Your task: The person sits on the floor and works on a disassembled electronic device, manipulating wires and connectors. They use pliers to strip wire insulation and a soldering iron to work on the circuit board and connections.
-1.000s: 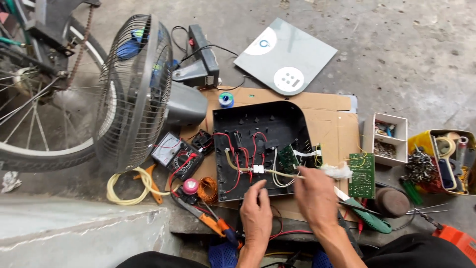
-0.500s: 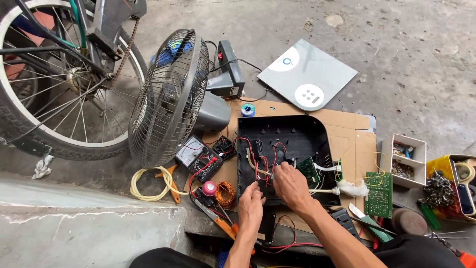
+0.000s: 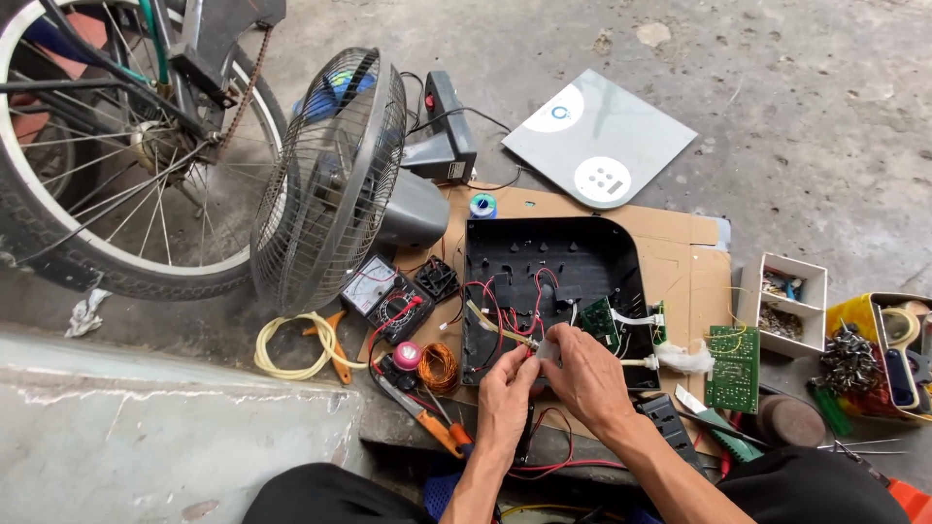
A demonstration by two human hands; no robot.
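Note:
A black plastic appliance casing [image 3: 549, 254] lies open on a sheet of cardboard [image 3: 687, 270], with red and white wires and a small green circuit board [image 3: 603, 319] inside. My left hand [image 3: 507, 388] and my right hand [image 3: 583, 374] meet at the casing's near edge. Together they pinch a small white connector [image 3: 549, 350] on the wires. Both hands have fingers closed on it.
A grey floor fan [image 3: 340, 180] stands left of the casing, a bicycle wheel [image 3: 107, 146] behind it. A multimeter [image 3: 383, 296], copper wire coil [image 3: 442, 367], pliers [image 3: 427, 422], a second green board [image 3: 734, 369], a grey glass panel [image 3: 597, 141] and boxes of small parts [image 3: 791, 306] surround the cardboard.
The view has swung left. My right hand pulled back from inside the casing to its near edge and joined my left hand on the white connector.

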